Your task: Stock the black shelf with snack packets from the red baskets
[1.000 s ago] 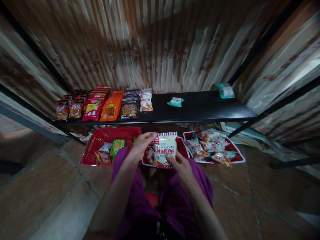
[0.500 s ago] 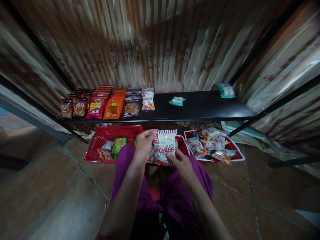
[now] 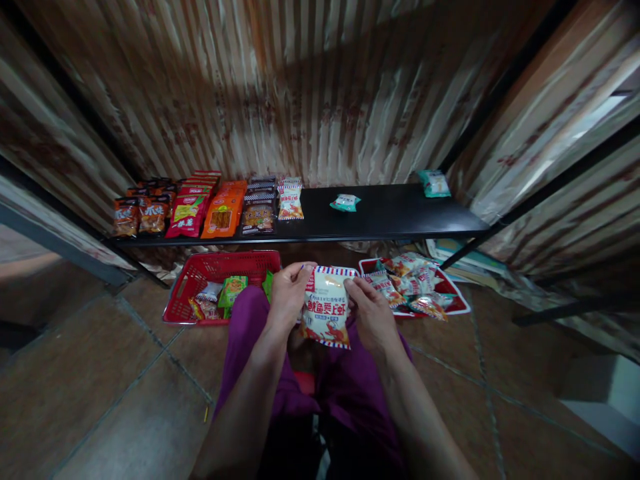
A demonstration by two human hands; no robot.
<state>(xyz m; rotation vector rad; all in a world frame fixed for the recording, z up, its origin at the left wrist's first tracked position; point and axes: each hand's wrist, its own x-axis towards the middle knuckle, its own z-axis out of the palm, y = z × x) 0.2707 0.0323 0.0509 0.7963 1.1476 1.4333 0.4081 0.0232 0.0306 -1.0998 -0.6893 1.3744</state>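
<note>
Between my hands, over my knees, is a white snack bag [image 3: 326, 308] with red lettering and a red-and-blue striped edge, its printed front turned up to me. My left hand [image 3: 290, 297] is closed on the bag's upper left side. At the upper right edge my right hand [image 3: 369, 310] grips it too. Behind the bag, the black shelf [image 3: 390, 212] carries a similar white packet [image 3: 291, 200] standing beside dark brown packets [image 3: 259, 213]. A small teal packet [image 3: 345, 203] lies alone near the shelf's middle.
Left of my knees stands a red basket [image 3: 175, 293] with green packets [image 3: 233, 291] inside. To the right, a white-rimmed red basket [image 3: 463, 303] is heaped with snack bags [image 3: 413, 283]. Orange packets [image 3: 223, 212], red packets [image 3: 189, 210] and a teal packet [image 3: 434, 184] sit on the shelf.
The bag has come closer to me and lower, and now hangs more upright with its front showing. My right hand has shifted from its lower part up to the top right edge.
</note>
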